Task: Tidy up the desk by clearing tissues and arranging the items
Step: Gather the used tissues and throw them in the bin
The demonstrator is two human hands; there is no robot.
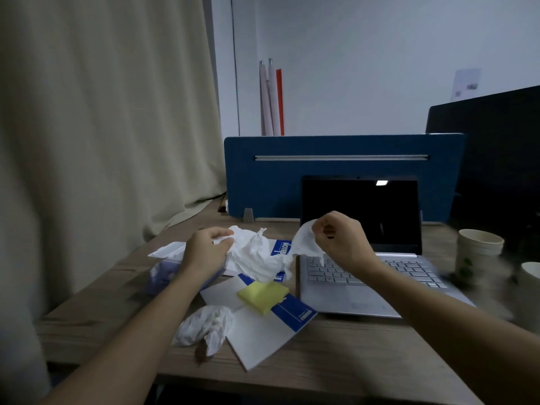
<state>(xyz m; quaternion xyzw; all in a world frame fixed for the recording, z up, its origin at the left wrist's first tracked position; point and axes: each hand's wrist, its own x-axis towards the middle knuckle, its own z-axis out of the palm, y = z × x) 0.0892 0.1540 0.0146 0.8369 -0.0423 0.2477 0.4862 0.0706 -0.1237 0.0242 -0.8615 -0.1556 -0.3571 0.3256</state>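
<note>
Both hands curled on one big crumpled tissue (257, 255) held above the notebooks: left hand (204, 249) grips its left end, right hand (339, 241) pinches the right end by the laptop (365, 276). Risk: thin tissue may tear if pulled apart, or the trailing end drags the yellow sticky pad (263, 296) off the notebook (263, 331). Second tissue wad (204, 325) lies near the front edge, could get knocked off. Wooden bench (350, 355), blue divider (292, 182), paper cups (476, 252) right, curtain (102, 112) left, dim room.

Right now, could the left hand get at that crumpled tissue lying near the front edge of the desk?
Probably yes, once freed: the left hand is gripping the held tissue, and nothing covers the crumpled tissue.
</note>
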